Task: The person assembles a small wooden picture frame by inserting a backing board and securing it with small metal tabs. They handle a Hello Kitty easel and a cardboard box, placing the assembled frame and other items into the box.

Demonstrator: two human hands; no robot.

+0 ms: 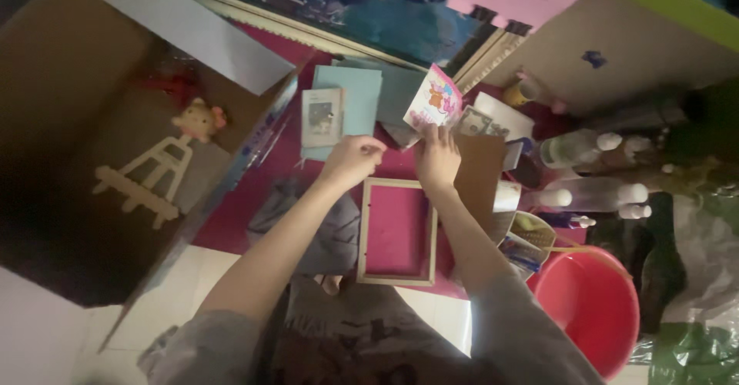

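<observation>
Pink-printed card (pixel 433 98) is pinched in the right hand (pixel 436 156) above the empty wooden frame (pixel 396 232); left hand (pixel 352 159), loosely closed, holds nothing discernible; seating the card appears the step, needing square alignment.

2 bare forearms, grey short sleeves at the upper arms, dark patterned garment over the lap

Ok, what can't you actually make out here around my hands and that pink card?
Head view only:
- Pink card: its drawing is too blurred to read.
- Right hand: fingertips hidden behind the card, grip unclear.
- Left hand: curled, so whether it holds anything is hidden.
- Wooden frame: blur hides whether it has glass.
- Red bucket: inside too dim.
</observation>
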